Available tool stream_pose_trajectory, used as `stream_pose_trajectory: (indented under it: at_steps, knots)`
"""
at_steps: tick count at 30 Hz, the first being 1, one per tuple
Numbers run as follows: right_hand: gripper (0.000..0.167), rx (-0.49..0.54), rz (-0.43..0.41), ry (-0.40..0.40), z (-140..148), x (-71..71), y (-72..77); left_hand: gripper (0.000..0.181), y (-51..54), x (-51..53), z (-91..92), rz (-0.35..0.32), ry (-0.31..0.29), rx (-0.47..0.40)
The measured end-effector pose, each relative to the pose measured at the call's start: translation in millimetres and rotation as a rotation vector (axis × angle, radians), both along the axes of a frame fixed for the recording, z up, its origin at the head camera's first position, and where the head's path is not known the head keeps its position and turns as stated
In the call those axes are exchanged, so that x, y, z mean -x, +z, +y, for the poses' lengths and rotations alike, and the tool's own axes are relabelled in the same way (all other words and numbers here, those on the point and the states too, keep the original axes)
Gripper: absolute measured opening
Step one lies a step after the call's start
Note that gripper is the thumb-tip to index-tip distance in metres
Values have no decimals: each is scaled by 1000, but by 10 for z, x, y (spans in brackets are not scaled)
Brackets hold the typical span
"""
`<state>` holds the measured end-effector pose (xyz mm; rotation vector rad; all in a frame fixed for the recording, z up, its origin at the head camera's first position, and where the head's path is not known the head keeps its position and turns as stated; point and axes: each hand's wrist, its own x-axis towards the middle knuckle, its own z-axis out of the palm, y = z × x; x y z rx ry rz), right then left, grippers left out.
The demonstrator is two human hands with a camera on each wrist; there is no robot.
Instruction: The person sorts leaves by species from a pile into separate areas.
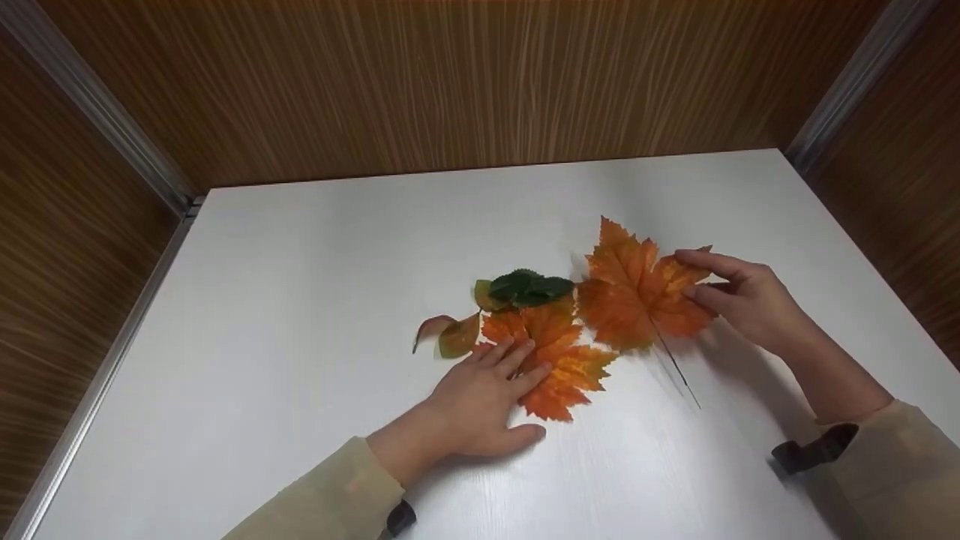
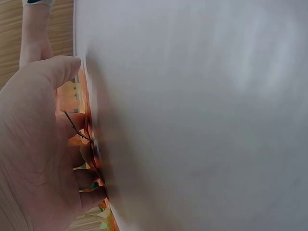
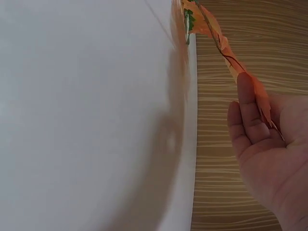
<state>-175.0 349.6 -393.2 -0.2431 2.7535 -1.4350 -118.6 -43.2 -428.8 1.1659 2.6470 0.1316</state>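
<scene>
- Right hand (image 1: 754, 304) pinches orange leaf (image 1: 626, 292); tip points away, stem (image 1: 677, 366) near-right.
- Left hand (image 1: 480, 409), fingers straight, rests on second leaf (image 1: 566, 360).
- Green leaves (image 1: 529, 289) at its far edge.

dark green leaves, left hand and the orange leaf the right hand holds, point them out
Dark green leaves (image 1: 529, 287): head view, cluster's middle.
Left hand (image 1: 478, 401): head view, its back.
Held orange leaf (image 1: 631, 286): head view, middle of blade.
</scene>
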Motion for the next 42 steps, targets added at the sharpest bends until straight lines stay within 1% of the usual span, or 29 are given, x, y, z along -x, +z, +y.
stream_pose_trajectory:
  at_steps: [6,14,17,22,26,30,36,42]
  knots:
    - [56,27,-21,-23,25,32,34,80,-3,-2,-1,2,0,-11]
    - [55,77,-45,-92,16,139,114,80,-3,-23,-21,10,1,-6]
    - [55,93,-50,-99,41,207,148,80,-10,-25,-29,13,3,-3]
    - [57,105,-61,-99,132,366,212,80,-19,-19,-32,-2,15,-13]
    - [57,132,-53,-102,212,493,240,80,-22,-11,-33,-1,12,-13]
    - [57,156,-51,-104,311,622,228,79,-32,2,-34,-8,13,-19]
    - [59,173,-76,-126,445,809,176,80,-46,18,-44,-6,8,-17]
    - [60,164,-94,-133,550,921,100,80,-69,13,-58,-6,9,-12]
